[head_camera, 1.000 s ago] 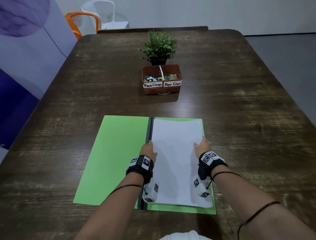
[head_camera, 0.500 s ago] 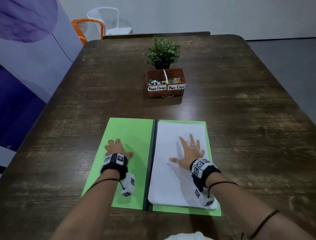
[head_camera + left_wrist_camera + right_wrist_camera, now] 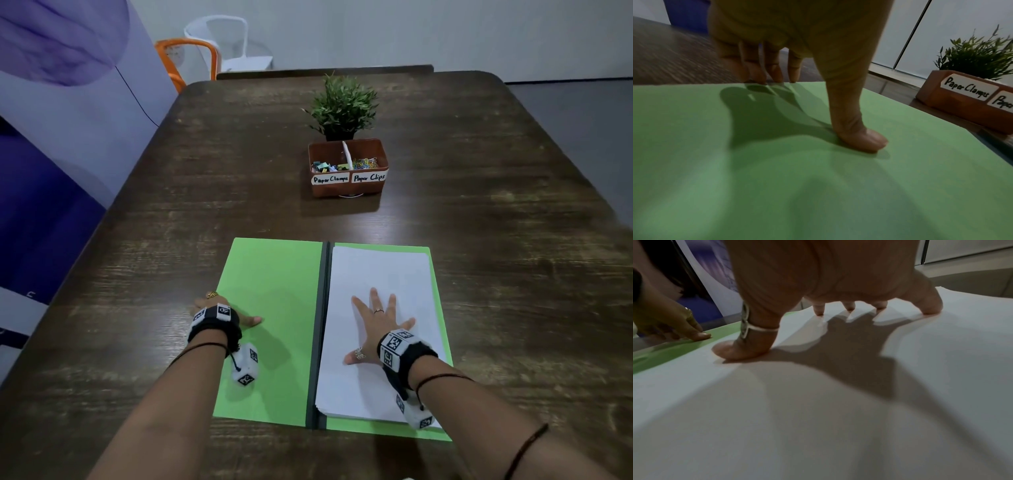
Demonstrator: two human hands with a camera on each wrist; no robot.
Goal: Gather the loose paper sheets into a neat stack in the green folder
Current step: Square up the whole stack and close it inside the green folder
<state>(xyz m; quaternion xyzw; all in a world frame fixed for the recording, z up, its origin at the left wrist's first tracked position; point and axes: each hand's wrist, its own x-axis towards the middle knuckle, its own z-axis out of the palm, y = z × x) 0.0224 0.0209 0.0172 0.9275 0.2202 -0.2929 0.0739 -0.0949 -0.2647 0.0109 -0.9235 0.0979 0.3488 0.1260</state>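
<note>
The green folder (image 3: 270,325) lies open on the dark wooden table, its dark spine (image 3: 320,332) running down the middle. A squared stack of white paper sheets (image 3: 380,270) rests on its right half. My right hand (image 3: 376,322) lies flat on the stack with its fingers spread; the right wrist view shows the fingertips and thumb (image 3: 729,350) pressing on the paper (image 3: 941,369). My left hand (image 3: 219,310) sits at the left flap's outer edge. Its thumb (image 3: 863,142) presses on the green flap (image 3: 777,178), and its straight fingers (image 3: 764,71) reach down at the flap's edge.
A brown box (image 3: 347,168) labelled Paper Clamps and Paper Clips stands beyond the folder, with a small potted plant (image 3: 342,106) behind it. Orange and white chairs (image 3: 212,44) stand past the far left corner. A purple banner (image 3: 51,137) runs along the left.
Both hands let go of the paper stack's sides. The left hand moved left across the green flap to its outer edge. The right hand spread flat on top of the stack.
</note>
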